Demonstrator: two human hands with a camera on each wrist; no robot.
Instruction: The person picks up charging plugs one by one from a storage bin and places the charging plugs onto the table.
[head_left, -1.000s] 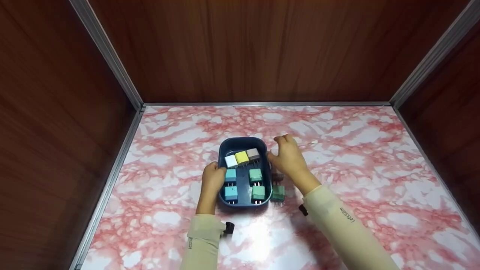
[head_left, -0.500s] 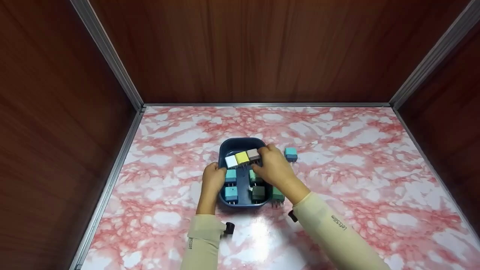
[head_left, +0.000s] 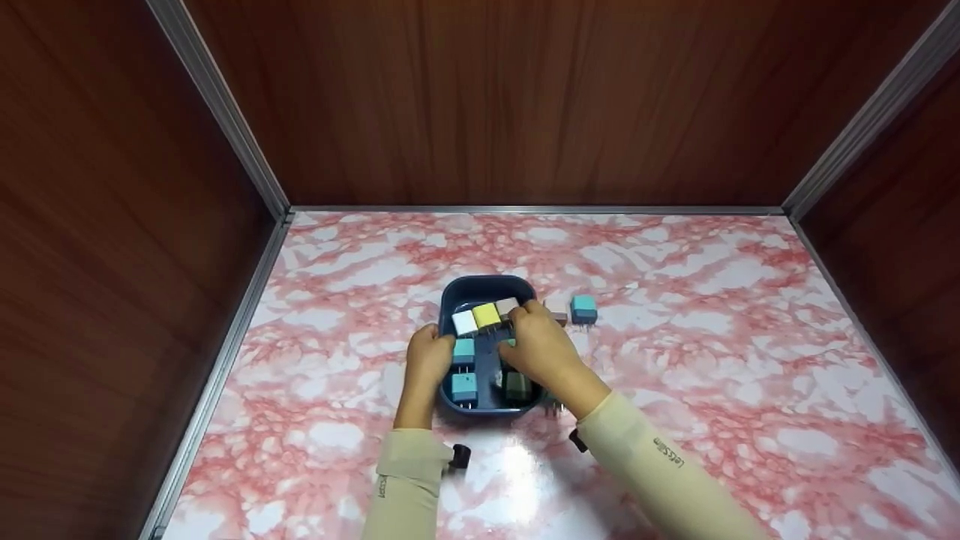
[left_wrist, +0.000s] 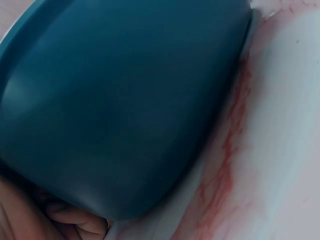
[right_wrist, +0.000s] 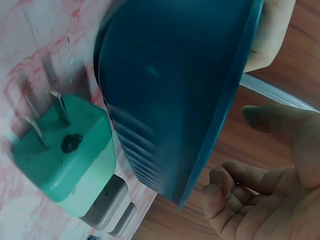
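Observation:
A dark blue plastic bin [head_left: 488,409] with rounded corners stands on the table and holds several two- or three-pronged plug adapters. White, yellow [head_left: 486,315] and greyish-pink [head_left: 507,307] ones form a slanted row; turquoise [head_left: 463,387] ones lie on the left, green ones [head_left: 517,385] on the right. My left hand [head_left: 429,356] grips the bin's left rim, thumb over the edge. Over the right side reaches my right hand [head_left: 541,343], fingertips beside the greyish-pink adapter and thumb by a mostly hidden green one. The right wrist view shows its thumb and loosely bent fingers apart, nothing between them.
Right of the bin lie a turquoise adapter [head_left: 583,309], a pinkish one [head_left: 556,313] and a green one [right_wrist: 65,145], prongs showing. Dark wood-look panels [head_left: 525,105] with metal edging enclose the red-and-white marbled tabletop [head_left: 322,435] at back and sides.
My right hand has moved left from beside the bin to over its right side, then shifted slightly down, exposing the turquoise and pinkish adapters outside. My left hand keeps its grip.

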